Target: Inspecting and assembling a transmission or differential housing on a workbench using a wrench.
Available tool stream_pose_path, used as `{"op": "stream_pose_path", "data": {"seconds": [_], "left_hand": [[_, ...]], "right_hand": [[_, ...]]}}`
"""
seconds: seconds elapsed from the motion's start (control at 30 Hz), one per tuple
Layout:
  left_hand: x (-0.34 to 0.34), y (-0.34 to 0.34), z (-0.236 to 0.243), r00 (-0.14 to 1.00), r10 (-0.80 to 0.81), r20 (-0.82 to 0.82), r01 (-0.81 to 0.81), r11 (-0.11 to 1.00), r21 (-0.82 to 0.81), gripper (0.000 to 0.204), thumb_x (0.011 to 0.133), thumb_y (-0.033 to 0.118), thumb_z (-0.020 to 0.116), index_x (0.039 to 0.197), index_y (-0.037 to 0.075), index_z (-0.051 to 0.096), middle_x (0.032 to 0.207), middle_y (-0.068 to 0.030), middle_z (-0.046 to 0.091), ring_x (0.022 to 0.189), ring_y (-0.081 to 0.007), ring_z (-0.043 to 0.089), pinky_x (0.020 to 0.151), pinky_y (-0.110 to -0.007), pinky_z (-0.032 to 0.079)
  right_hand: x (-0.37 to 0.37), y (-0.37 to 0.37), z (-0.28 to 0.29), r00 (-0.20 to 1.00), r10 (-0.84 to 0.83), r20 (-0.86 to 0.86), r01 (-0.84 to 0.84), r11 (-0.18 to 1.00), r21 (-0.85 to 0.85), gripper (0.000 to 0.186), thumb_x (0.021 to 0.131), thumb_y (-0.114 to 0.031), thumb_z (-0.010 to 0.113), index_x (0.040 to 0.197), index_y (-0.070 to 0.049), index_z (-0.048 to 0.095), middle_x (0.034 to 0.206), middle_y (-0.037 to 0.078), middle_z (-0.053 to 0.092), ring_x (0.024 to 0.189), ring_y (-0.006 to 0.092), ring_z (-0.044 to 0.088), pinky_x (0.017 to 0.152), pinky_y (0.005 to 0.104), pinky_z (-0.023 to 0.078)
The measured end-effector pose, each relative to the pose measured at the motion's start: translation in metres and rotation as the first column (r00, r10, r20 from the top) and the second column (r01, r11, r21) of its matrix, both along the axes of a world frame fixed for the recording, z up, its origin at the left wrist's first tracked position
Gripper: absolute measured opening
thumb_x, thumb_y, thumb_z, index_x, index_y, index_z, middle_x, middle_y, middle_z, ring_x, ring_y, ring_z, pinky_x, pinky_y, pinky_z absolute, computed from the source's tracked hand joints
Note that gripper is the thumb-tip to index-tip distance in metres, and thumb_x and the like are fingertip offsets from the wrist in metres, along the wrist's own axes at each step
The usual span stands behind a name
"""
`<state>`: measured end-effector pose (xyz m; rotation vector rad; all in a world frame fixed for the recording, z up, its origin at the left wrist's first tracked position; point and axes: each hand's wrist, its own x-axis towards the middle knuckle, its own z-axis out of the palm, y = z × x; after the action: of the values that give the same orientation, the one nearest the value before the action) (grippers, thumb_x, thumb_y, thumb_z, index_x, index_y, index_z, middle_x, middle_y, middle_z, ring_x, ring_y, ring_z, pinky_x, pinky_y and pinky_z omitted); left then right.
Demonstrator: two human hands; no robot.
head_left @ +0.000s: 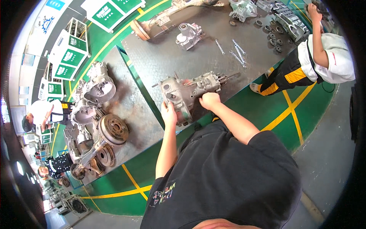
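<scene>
A grey metal gearbox lies on its side near the front edge of the steel-topped table, its wide bell end to the left and a thin shaft pointing right. My left hand is closed on the rim of the bell end. My right hand is closed at the near side of the casing, toward its middle; its fingertips are partly hidden. Beyond the gearbox lie several wrenches. A smaller silver housing stands farther back.
Gears and bearing rings sit at the far right, near a person in a white top. Across a gap, the left table bears bell housings and a rusty brake drum. A long axle housing lies at the back.
</scene>
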<state>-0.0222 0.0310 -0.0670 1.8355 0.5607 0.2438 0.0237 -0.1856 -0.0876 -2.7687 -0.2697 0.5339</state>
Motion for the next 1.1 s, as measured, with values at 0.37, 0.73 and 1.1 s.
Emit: {"op": "stream_pose_path", "data": {"seconds": [0.37,0.73,1.1], "left_hand": [[-0.002,0.014,-0.014,0.998,0.008,-0.069,-0.003,0.997,0.077,0.049,0.097,0.026,0.052,0.132,-0.01,0.048,0.121,-0.0186,0.061,0.105,-0.024,0.057,0.093,-0.034,0.044],[0.006,-0.004,0.032,0.983,-0.138,-0.125,0.141,0.99,0.017,0.05,0.097,0.023,0.051,0.132,-0.012,0.045,0.128,-0.0255,0.054,0.118,-0.0308,0.052,0.102,-0.036,0.037],[0.006,-0.001,0.026,0.991,-0.135,0.023,0.133,0.989,0.058,0.036,0.094,0.02,0.051,0.117,-0.009,0.052,0.105,-0.0276,0.064,0.096,-0.0356,0.064,0.086,-0.04,0.047]], "right_hand": [[0.003,-0.01,-0.038,0.997,0.055,0.058,-0.062,0.99,0.13,0.042,0.093,-0.037,0.05,0.078,-0.004,0.072,0.079,0.018,0.07,0.075,0.037,0.068,0.07,0.0486,0.053],[-0.022,-0.053,-0.023,0.964,-0.256,0.066,0.236,0.945,0.224,0.034,0.091,-0.034,0.06,0.096,-0.001,0.061,0.086,0.02,0.069,0.084,0.039,0.067,0.073,0.0496,0.053],[-0.007,-0.043,-0.041,0.957,-0.153,0.246,0.156,0.988,0.006,0.032,0.093,-0.037,0.056,0.084,-0.006,0.062,0.073,0.016,0.068,0.071,0.0367,0.067,0.062,0.0495,0.052]]}}
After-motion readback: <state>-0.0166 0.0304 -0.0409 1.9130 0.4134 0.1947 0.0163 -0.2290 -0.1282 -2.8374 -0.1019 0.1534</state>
